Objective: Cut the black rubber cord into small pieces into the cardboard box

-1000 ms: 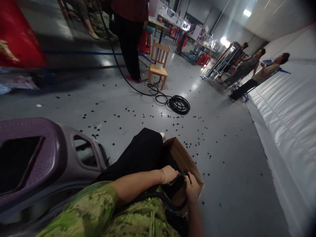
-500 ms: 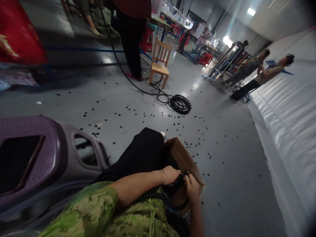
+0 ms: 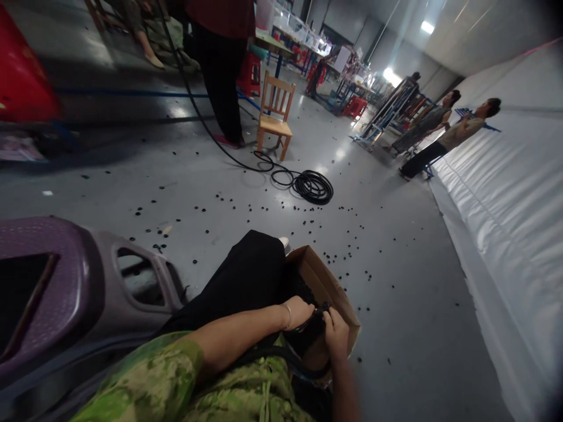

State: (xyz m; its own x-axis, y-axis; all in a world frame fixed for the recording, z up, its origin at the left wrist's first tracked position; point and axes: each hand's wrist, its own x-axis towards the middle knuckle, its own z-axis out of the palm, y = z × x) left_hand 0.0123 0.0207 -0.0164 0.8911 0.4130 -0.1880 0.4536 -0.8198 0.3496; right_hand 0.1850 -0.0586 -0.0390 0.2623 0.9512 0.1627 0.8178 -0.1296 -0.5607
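Over an open cardboard box at my lap, both hands are close together. My left hand, with a bracelet at the wrist, is closed on a small black part. My right hand pinches the same black part from the other side; its exact kind is too small and dark to make out. Below the hands, the box holds a dark mass of black pieces, partly hidden by my arm and leg. A thick black band curves across the box's near side.
Many small black rings lie scattered on the grey floor. A coiled black hose lies ahead beside a small wooden chair. At left stands a purple-grey plastic stool with a dark flat device. Several people stand or sit farther off.
The view has shifted slightly, so the floor things and stool appear farther left. Both hands stay over the box, still gripping the black part.
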